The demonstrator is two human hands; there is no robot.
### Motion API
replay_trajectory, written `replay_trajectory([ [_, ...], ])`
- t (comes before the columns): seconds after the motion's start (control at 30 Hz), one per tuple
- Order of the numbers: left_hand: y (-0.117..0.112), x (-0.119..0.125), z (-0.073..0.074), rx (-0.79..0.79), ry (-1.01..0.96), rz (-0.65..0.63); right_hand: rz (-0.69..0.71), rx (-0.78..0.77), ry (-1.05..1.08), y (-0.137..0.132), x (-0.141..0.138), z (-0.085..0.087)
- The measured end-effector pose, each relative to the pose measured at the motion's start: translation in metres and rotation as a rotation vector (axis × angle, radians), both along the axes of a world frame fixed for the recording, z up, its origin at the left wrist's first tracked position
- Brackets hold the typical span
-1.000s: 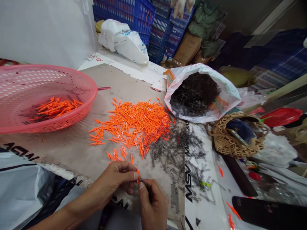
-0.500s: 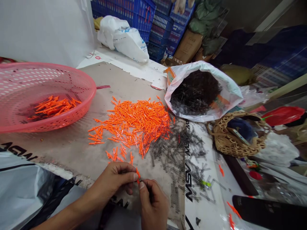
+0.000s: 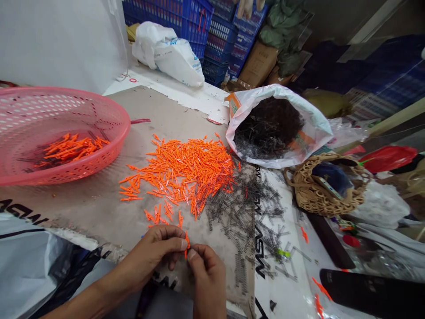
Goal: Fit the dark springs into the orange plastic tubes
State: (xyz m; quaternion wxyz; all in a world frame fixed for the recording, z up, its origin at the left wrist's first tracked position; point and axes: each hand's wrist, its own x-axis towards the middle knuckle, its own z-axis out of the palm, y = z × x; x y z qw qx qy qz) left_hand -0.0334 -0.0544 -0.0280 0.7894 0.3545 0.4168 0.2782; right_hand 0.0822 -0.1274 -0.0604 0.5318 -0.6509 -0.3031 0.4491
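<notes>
Near the front edge of the work surface, my left hand (image 3: 162, 248) pinches a small orange plastic part (image 3: 187, 241) between thumb and fingertips. My right hand (image 3: 207, 268) closes on the lower end of that same part, and its fingertips hide what else may be there. Just beyond my hands lie a few loose orange parts (image 3: 156, 215), then a large pile of orange parts (image 3: 186, 166). To the right of the pile, thin dark springs (image 3: 229, 217) are scattered, some overlapping its edge.
A pink perforated basket (image 3: 109, 155) with orange parts and dark springs stands at left. An open white sack (image 3: 318, 137) full of dark springs lies at back right. Beside it sit a woven bag (image 3: 305, 195) with a phone and a black object (image 3: 365, 290). Blue crates (image 3: 219, 40) are stacked behind.
Both hands have shifted slightly left within the view, still holding the orange part. My right hand's fingertips sit a little closer to the left hand; the whole scene has moved slightly.
</notes>
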Motion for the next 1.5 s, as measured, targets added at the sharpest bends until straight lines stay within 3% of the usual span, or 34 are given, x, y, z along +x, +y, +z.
replay_trajectory([
  [0.1, -0.001, 0.000, 0.002, -0.026, -0.009, -0.010, 0.026, -0.082, 0.516, 0.004, -0.002, -0.002],
  [0.17, -0.001, -0.001, 0.002, -0.035, -0.017, 0.028, 0.041, -0.028, 0.487, 0.003, -0.005, -0.004],
  [0.3, 0.005, -0.010, 0.001, -0.063, -0.058, 0.096, 0.060, 0.232, -0.216, 0.000, 0.002, -0.007],
  [0.37, 0.010, -0.016, 0.001, -0.098, -0.079, 0.123, 0.004, 0.272, -0.551, 0.004, 0.015, -0.007],
  [0.53, 0.022, -0.029, 0.001, -0.157, -0.123, 0.201, 0.014, 0.085, -1.086, 0.028, 0.046, -0.006],
  [0.67, 0.027, -0.033, -0.003, -0.095, -0.033, 0.194, 0.065, -0.038, -1.347, 0.039, 0.047, -0.007],
  [0.77, 0.031, -0.032, -0.005, 0.150, 0.226, 0.119, 0.065, -0.011, -1.370, 0.036, 0.045, -0.008],
  [0.93, 0.039, -0.020, -0.004, 0.781, 0.807, -0.157, 0.057, 0.067, -1.266, 0.020, 0.052, -0.006],
  [1.07, 0.043, -0.005, -0.005, 0.966, 1.168, -0.364, 0.004, 0.097, -1.204, 0.002, 0.052, -0.005],
  [1.23, 0.043, 0.010, -0.004, 1.055, 1.241, -0.484, -0.017, 0.167, -1.086, -0.019, 0.036, -0.015],
  [1.33, 0.041, 0.013, 0.000, 1.083, 1.235, -0.487, -0.015, 0.141, -1.158, -0.027, 0.027, -0.023],
  [1.43, 0.039, 0.012, 0.005, 1.099, 1.186, -0.405, 0.000, 0.127, -1.207, -0.027, 0.022, -0.026],
  [1.5, 0.038, 0.010, 0.007, 1.056, 1.041, -0.304, 0.011, 0.142, -1.204, -0.022, 0.019, -0.025],
])
